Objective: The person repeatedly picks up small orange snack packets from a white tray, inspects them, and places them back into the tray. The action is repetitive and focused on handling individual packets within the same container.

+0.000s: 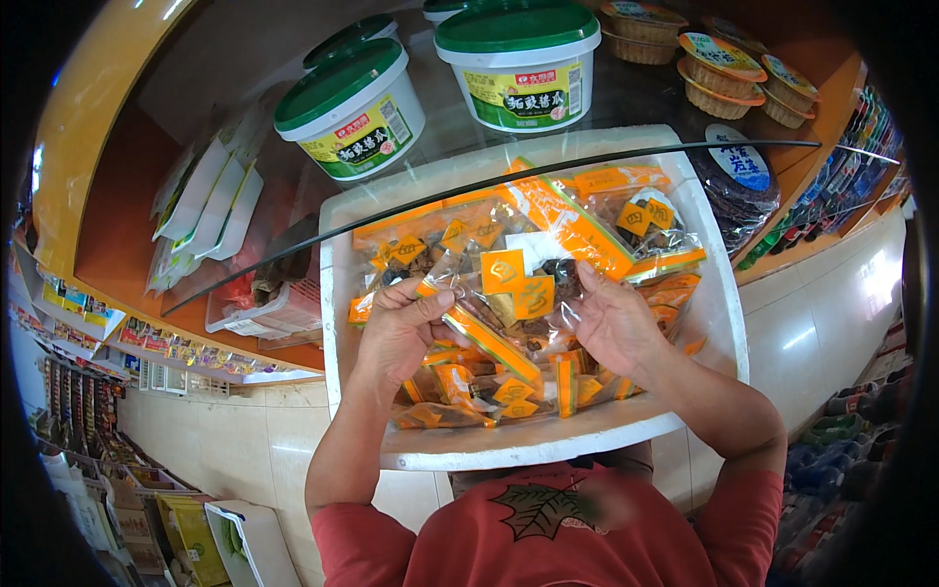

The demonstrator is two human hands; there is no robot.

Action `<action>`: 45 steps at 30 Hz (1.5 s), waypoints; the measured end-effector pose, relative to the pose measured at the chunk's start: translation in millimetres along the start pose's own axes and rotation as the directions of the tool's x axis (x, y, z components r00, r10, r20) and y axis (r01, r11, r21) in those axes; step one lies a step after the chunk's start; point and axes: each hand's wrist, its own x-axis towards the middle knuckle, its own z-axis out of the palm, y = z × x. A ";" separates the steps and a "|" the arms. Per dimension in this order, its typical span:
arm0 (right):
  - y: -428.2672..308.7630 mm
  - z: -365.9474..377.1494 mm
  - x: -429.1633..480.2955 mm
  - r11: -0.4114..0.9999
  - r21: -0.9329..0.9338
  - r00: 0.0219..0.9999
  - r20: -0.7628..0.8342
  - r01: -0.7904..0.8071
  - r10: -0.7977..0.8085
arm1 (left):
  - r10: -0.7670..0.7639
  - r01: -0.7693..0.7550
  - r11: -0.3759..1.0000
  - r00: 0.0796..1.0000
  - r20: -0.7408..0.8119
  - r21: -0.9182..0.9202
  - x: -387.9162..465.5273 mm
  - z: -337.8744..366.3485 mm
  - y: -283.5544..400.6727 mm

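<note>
My left hand (417, 323) grips the lower left corner of a clear plastic packet (518, 293) with orange edge bands and two orange diamond labels. My right hand (612, 319) holds the same packet at its right side, the thumb near the top edge. Dried brown and dark pieces and something white show through the film. The packet lies tilted above many similar orange-edged packets (513, 400) in a large white foam box (539, 446). Another such packet (653, 227) lies at the box's upper right.
A glass shelf edge (477, 187) crosses over the box's far part. On the glass stand white tubs with green lids (524, 66) and small round tubs (715, 73). White trays (220, 198) and a plastic basket (286, 315) are at left, a round dark package (737, 180) at right.
</note>
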 end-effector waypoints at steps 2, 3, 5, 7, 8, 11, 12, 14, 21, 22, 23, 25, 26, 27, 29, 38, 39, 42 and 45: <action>0.7 -4.7 0.3 0.999 -0.039 0.998 0.054 -0.021 0.023 | -0.008 0.008 1.000 1.000 -0.010 -0.022 0.6 -3.0 0.1; 1.0 -6.4 0.4 0.998 -0.058 0.996 0.080 -0.031 0.036 | -0.013 0.013 0.999 1.000 -0.015 -0.034 0.5 -4.2 -0.3; 1.2 -2.9 0.1 0.999 -0.047 0.997 0.071 -0.020 0.023 | -0.015 0.014 0.999 1.000 -0.014 -0.034 0.3 -4.1 -0.4; 1.2 -1.6 -0.3 0.999 -0.041 0.998 0.065 -0.025 0.028 | -0.023 0.022 1.000 1.000 -0.008 -0.021 -0.6 -4.3 -0.3; 0.6 -2.2 -0.5 0.999 -0.040 0.997 0.063 -0.036 0.038 | -0.029 0.029 1.000 1.000 -0.004 -0.007 -1.3 -4.2 0.4; -0.1 -6.1 0.4 0.998 -0.030 0.997 0.048 -0.060 0.061 | -0.059 0.059 0.997 0.998 0.005 0.049 -2.4 -5.1 0.4; 0.0 -6.9 0.8 0.997 -0.026 0.997 0.041 -0.067 0.068 | -0.071 0.071 0.995 0.997 0.007 0.071 -3.1 -5.6 0.1; -1.7 -4.6 0.0 0.997 0.007 0.996 0.030 -0.078 0.078 | -0.079 0.075 0.991 0.996 0.035 0.112 -3.4 -7.9 -1.1; -2.9 -6.3 -0.2 0.993 0.009 0.993 0.009 -0.121 0.120 | -0.098 0.088 0.987 0.993 0.070 0.138 -5.1 -8.7 -3.0; -2.8 -6.6 -0.1 0.993 0.005 0.993 0.013 -0.114 0.114 | -0.097 0.086 0.988 0.993 0.074 0.131 -5.0 -8.5 -3.0; -2.5 -7.2 0.3 0.994 0.002 0.994 0.017 -0.108 0.108 | -0.095 0.085 0.989 0.992 0.077 0.125 -4.9 -8.1 -3.1; -2.4 -7.1 0.2 0.994 0.001 0.994 0.026 -0.110 0.110 | -0.092 0.082 0.990 0.992 0.085 0.115 -5.3 -8.2 -3.3; -2.9 -6.7 -0.2 0.993 0.004 0.993 0.031 -0.116 0.116 | -0.091 0.081 0.990 0.992 0.090 0.112 -4.8 -8.9 -3.7; -3.3 -6.4 -0.4 0.992 0.007 0.992 0.036 -0.122 0.122 | -0.090 0.079 0.991 0.991 0.096 0.109 -4.4 -9.0 -3.7; -2.6 -7.6 0.2 0.995 0.014 0.994 0.040 -0.101 0.100 | -0.090 0.081 0.992 0.991 0.098 0.097 -4.8 -7.0 -2.1; 4.3 -4.9 2.2 0.995 0.077 0.998 0.033 -0.063 0.061 | -0.071 0.071 0.997 0.997 -0.007 -0.039 -5.3 6.3 -9.2; 5.4 -5.5 2.9 0.995 0.081 0.998 0.017 -0.061 0.060 | -0.065 0.064 0.997 0.998 -0.026 -0.048 -5.7 8.6 -10.4; 2.1 -4.2 0.5 0.992 0.070 0.994 0.020 -0.106 0.105 | -0.058 0.044 0.990 0.993 -0.101 -0.134 -5.3 13.0 -9.9; 1.0 -10.4 1.6 0.981 0.114 0.973 0.189 -0.157 0.133 | -0.063 0.020 0.973 0.982 -0.179 -0.228 -4.7 13.4 -6.0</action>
